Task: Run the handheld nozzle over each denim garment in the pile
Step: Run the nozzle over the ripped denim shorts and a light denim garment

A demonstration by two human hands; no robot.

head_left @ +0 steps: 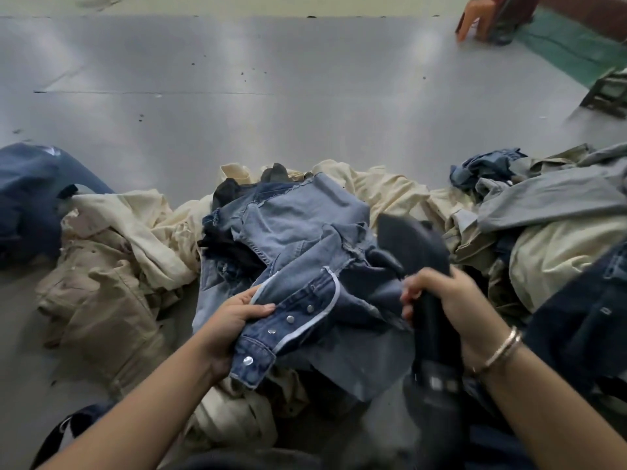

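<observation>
Left hand (234,320) grips the snap-button edge of a light denim jacket (298,252). Right hand (441,300) wraps the black handheld nozzle (420,252), its head pressed on the jacket's right side. Jacket tops a pile of cream garments (135,239) on the grey counter (271,96); dark denim (30,195) left of jacket.

Beyond the pile the grey floor (271,96) lies open, so my hand could pass there. Beige garments (112,266) crowd my left, grey and cream ones (549,212) my right. Far right, an orange plastic stool (475,22) stands in the way.
</observation>
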